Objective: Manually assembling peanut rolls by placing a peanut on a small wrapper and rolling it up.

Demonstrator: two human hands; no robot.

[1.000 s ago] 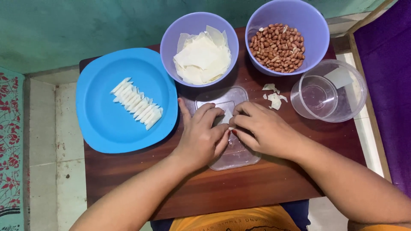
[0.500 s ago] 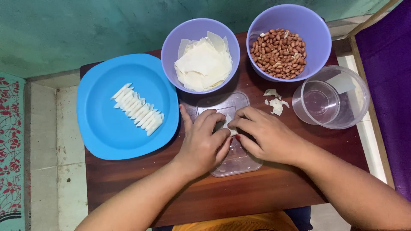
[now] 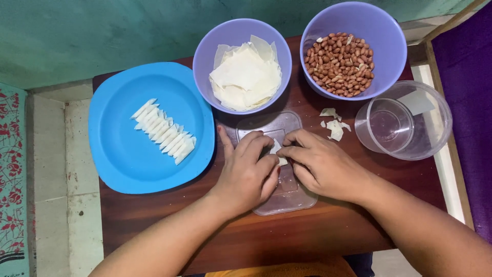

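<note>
White wrapper piece pinched between left hand and right hand; thin sheet may tear under uneven finger pressure.

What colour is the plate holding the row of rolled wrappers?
Bright blue plate, rolled wrappers white; seen in the head view.

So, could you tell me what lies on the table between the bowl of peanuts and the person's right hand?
In the head view, a few torn white wrapper scraps lie on the brown table between the peanut bowl and the right hand.
</note>
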